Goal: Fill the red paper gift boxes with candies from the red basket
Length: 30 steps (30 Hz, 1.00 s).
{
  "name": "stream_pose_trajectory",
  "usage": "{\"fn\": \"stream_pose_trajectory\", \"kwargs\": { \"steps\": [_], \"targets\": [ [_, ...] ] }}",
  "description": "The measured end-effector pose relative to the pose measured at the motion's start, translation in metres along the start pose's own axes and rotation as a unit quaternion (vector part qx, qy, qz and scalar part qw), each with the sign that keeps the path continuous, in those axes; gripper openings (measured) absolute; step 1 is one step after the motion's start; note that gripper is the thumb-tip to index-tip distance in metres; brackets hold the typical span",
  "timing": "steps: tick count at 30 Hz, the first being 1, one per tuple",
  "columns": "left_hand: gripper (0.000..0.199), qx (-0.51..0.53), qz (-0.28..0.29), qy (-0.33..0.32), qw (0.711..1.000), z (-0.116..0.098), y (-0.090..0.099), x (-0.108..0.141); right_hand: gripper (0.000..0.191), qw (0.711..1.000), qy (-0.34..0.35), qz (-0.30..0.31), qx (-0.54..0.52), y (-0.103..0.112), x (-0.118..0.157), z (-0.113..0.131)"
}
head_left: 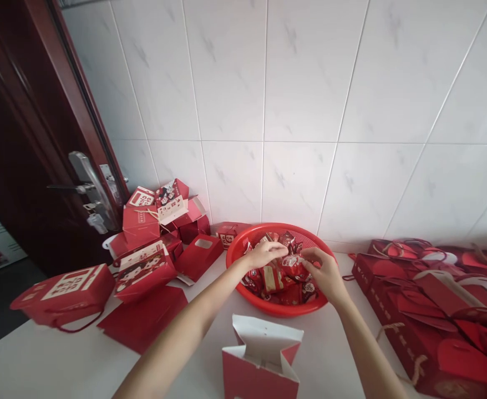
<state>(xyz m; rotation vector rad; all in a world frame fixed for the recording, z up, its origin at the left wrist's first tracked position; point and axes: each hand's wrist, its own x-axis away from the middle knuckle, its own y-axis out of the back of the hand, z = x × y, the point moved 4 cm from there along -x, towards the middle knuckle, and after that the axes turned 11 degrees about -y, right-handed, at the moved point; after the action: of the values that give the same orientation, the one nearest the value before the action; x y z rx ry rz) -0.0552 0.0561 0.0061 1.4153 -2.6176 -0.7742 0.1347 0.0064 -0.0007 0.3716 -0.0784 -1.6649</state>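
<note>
A red plastic basket (283, 310) holds a heap of candies in red wrappers (274, 279). My left hand (266, 254) reaches over its left side, fingers together and bent down to the candies; whatever they grip is hidden. From the right comes my right hand (324, 272), its thumb and forefinger pinched at the clear end of a red wrapped candy (294, 265). Nearer to me, between my forearms, a red paper gift box (260, 377) stands upright with its top flaps open and its white inside showing.
Red gift boxes (146, 269) and folded cartons pile up on the left of the white table (210, 332). At right sits a block of red boxes with rope handles (410, 316). Behind is a tiled wall (231, 94); a dark door with a handle (87, 183) stands left.
</note>
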Motion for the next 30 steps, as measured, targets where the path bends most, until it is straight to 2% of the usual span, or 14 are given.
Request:
{"fn": "stream_pose_trajectory", "kwargs": {
  "steps": [4, 10, 12, 14, 16, 18, 22, 27, 30],
  "targets": [
    [0.046, -0.027, 0.010, -0.045, 0.999, 0.000, 0.000, -0.001, 0.030, 0.999, -0.010, 0.033, -0.009, -0.001, 0.002, 0.002],
    [0.028, -0.058, -0.012, -0.138, 0.989, -0.010, 0.003, 0.000, 0.054, 0.997, -0.078, 0.030, -0.001, -0.002, 0.004, -0.002],
    [0.027, -0.069, -0.014, -0.157, 0.985, -0.012, 0.002, 0.000, 0.053, 0.996, -0.070, 0.045, 0.009, -0.004, 0.003, -0.003],
    [0.029, -0.079, -0.022, -0.157, 0.984, -0.012, 0.002, 0.000, 0.045, 0.998, -0.042, 0.056, 0.013, -0.006, 0.003, -0.002],
    [0.032, -0.103, -0.038, -0.140, 0.984, -0.012, 0.003, -0.002, 0.039, 0.999, -0.025, 0.042, 0.004, -0.005, 0.003, 0.000],
    [0.033, -0.171, -0.055, -0.099, 0.979, -0.009, 0.006, -0.003, 0.040, 0.999, -0.036, 0.013, -0.033, -0.002, 0.002, 0.001],
    [0.032, -0.310, -0.064, 0.004, 0.949, 0.000, 0.017, -0.005, 0.045, 0.989, -0.075, -0.041, -0.119, 0.003, 0.002, 0.000],
    [0.024, -0.344, -0.001, 0.098, 0.934, 0.019, 0.022, -0.002, 0.041, 0.989, -0.065, -0.055, -0.124, 0.003, 0.002, 0.002],
    [0.022, -0.352, 0.045, 0.120, 0.927, 0.022, 0.020, 0.000, 0.038, 0.990, -0.051, -0.059, -0.116, 0.004, 0.002, 0.003]
  ]
}}
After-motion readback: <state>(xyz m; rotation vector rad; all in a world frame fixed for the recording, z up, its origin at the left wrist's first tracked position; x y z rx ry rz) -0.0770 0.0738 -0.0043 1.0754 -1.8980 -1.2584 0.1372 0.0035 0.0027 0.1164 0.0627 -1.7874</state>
